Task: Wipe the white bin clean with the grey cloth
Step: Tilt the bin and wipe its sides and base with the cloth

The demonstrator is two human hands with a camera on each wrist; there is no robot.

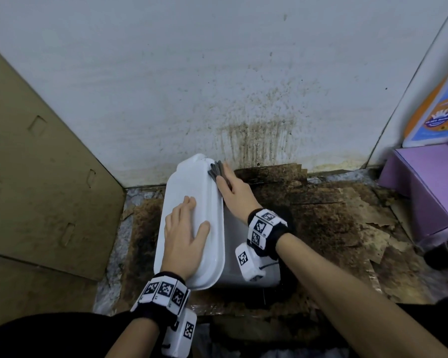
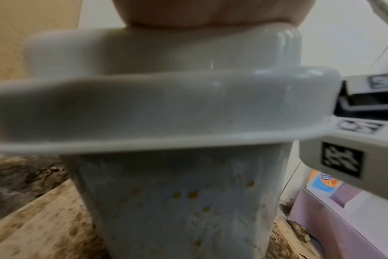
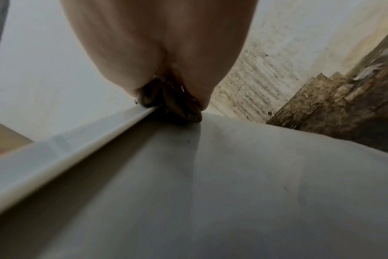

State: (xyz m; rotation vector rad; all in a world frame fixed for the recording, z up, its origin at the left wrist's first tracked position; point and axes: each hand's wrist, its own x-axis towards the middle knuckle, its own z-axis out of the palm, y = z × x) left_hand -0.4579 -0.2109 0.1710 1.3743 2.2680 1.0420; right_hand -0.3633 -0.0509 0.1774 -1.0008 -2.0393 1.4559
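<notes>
The white bin point(image 1: 189, 182) stands on the floor against the wall with its lid closed. My left hand point(image 1: 184, 236) lies flat on the lid, fingers straight and thumb spread. My right hand point(image 1: 233, 189) presses the grey cloth point(image 1: 215, 169) against the bin's right side just under the lid's rim, near the far end; cloth folds stick out past the fingertips. In the left wrist view the bin's front wall point(image 2: 188, 201) carries orange specks. In the right wrist view the cloth point(image 3: 173, 103) is bunched under my palm point(image 3: 162, 52) against the bin's side point(image 3: 233, 175).
A brown cardboard sheet point(image 1: 36, 177) leans at the left. The wall point(image 1: 256, 135) behind the bin is streaked with brown stains. Dirty, torn cardboard point(image 1: 334, 215) covers the floor to the right. A purple box point(image 1: 429, 182) and a colourful package point(image 1: 440, 112) stand at the right.
</notes>
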